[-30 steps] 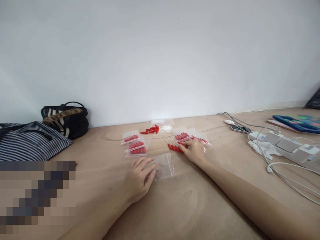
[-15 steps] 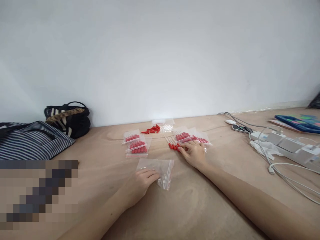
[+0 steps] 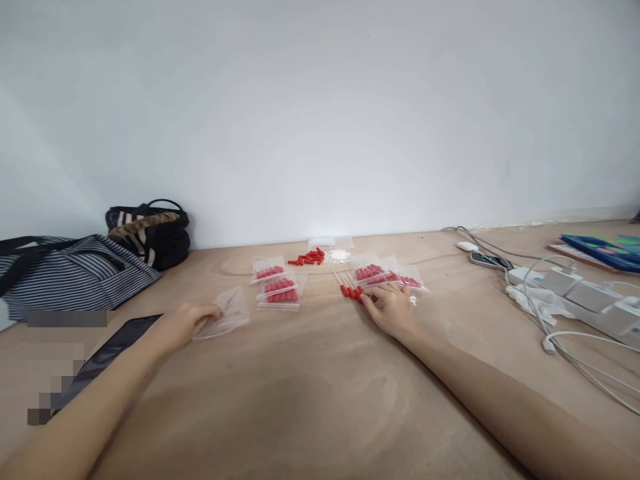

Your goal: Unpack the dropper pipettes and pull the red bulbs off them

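Note:
My left hand (image 3: 193,320) is closed on the edge of a clear zip bag (image 3: 230,313), which lies out to the right of its fingers and looks flat, with no red tips in it. My right hand (image 3: 390,308) rests on the table, thumb and forefinger closed at the red end of a small row of red-tipped white sticks (image 3: 345,279). Behind that hand lie zip bags (image 3: 387,272) filled with similar sticks. More filled zip bags (image 3: 277,290) overlap in a stack left of the middle.
A pile of loose red pieces (image 3: 310,257) and some clear bags (image 3: 333,247) lie near the wall. A dark flat device (image 3: 117,340) is beneath my left forearm. Striped bag (image 3: 75,273) and black bag (image 3: 155,233) stand left; a power strip with chargers (image 3: 585,293) and cables is right.
My left hand has moved left across the table, carrying the clear zip bag from the middle. My right hand stays at the red-tipped sticks. The view has shifted slightly.

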A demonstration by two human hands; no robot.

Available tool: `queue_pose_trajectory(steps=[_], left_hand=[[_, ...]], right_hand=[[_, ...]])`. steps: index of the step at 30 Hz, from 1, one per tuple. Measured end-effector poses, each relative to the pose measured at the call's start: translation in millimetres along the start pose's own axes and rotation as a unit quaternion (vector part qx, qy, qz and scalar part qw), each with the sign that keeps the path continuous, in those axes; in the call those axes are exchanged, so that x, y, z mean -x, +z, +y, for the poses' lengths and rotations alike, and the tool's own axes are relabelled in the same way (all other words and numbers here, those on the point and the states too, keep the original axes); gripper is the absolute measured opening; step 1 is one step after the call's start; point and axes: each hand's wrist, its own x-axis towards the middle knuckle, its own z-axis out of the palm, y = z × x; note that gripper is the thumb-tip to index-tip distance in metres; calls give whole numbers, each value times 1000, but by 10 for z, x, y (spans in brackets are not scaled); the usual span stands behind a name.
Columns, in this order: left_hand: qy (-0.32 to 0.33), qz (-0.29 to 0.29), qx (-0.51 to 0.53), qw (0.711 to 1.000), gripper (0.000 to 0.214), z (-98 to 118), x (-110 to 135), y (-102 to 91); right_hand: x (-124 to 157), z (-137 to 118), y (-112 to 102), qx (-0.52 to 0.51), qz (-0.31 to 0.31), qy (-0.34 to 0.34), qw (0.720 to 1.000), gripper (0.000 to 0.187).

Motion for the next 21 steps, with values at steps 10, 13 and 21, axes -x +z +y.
queue_pose_trajectory(steps=[10, 13, 21], left_hand=[[21, -51, -64, 996, 35, 23, -405, 541], [29, -59, -88, 994, 31, 2, -467, 723], [119, 71, -116, 984, 24, 558, -454, 740]], right_hand=[[-3, 0, -1, -13, -8, 8, 1000, 18], [-1, 1, 0, -16, -13, 7, 1000, 18], [9, -19, -48, -35, -30, -51, 998, 17]])
